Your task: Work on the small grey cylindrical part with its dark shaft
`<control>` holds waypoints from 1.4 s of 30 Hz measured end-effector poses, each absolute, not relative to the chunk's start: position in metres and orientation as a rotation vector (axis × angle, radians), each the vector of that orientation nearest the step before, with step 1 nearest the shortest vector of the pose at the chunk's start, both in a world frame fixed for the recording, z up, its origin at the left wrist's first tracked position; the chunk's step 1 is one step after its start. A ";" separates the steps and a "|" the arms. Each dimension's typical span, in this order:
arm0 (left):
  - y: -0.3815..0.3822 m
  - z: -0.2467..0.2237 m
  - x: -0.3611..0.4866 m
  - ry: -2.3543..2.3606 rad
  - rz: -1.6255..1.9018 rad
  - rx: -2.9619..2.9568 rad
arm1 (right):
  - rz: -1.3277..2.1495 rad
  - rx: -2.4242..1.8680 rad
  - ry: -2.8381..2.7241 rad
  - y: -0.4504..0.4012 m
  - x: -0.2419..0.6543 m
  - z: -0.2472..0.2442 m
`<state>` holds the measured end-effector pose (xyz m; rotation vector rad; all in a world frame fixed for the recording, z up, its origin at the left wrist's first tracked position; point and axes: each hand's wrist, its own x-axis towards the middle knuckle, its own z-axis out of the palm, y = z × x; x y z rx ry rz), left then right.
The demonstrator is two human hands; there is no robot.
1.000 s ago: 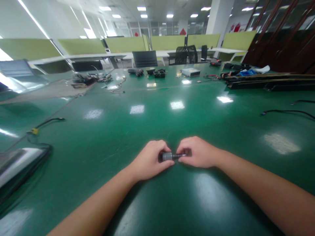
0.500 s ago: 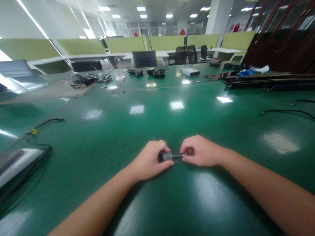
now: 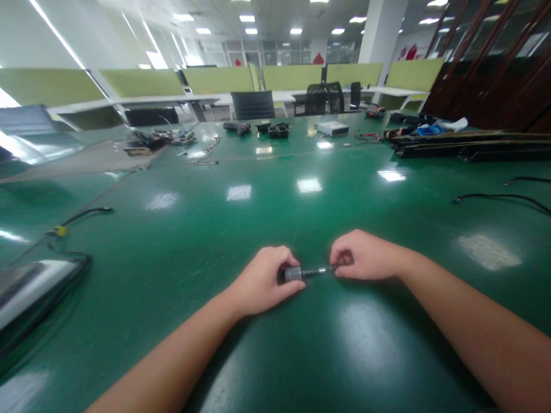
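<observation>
Grey-collared cylinder: it sits just below the centre of the frame, lying roughly sideways, its grey collar [image 3: 293, 274] showing between finger and thumb; whether it touches the table underneath cannot be told.
Thin shaft: the shaft [image 3: 313, 272] runs from the collar toward the right of the frame, dark near the collar and bright toward its end.
Left hand: the left hand [image 3: 269, 281] is curled part-way closed around the cylinder, thumb below and fingers above, and has kept its place over the last second.
Right hand: the right hand [image 3: 365, 255] has slid away to the right and slightly up the frame; its thumb and forefinger are pinched nearly together by the shaft's end. Whether they touch that end, or grip some small piece, is too blurred to tell.
What the change means: more of the shaft now stands bare between the hands, so the handling seems to have shifted to its far end while the left hand steadies the cylinder.
Green tabletop: the tabletop [image 3: 258, 223] spreads around both hands, streaked with light reflections.
Left of the frame: a black cable [image 3: 89, 211] with a yellow tag [image 3: 61, 230] lies well apart from the hands.
Right of the frame: another dark cable [image 3: 499, 197] lies below long black strips [image 3: 469, 148].
Top of the table: a pale box [image 3: 333, 128] rests right of some black parts [image 3: 278, 131].
</observation>
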<state>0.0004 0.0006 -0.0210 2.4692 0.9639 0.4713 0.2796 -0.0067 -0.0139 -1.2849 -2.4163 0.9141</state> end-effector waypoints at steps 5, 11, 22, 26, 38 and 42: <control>0.000 -0.018 0.002 0.974 0.456 2.470 | 0.921 -1.257 -2.404 -0.008 0.275 -0.014; 0.002 -0.020 0.004 0.969 0.463 2.475 | 0.901 -1.208 -2.388 -0.006 0.272 -0.019; 0.005 -0.022 0.014 0.942 0.509 2.479 | 0.666 -1.052 -2.382 -0.014 0.242 -0.029; 0.005 -0.022 0.014 0.931 0.508 2.468 | 0.680 -1.051 -2.395 -0.014 0.245 -0.030; 0.006 -0.020 0.011 0.900 0.509 2.450 | 0.647 -1.046 -2.380 -0.012 0.243 -0.035; 0.006 -0.022 0.011 0.905 0.503 2.462 | 0.645 -1.063 -2.379 -0.013 0.243 -0.034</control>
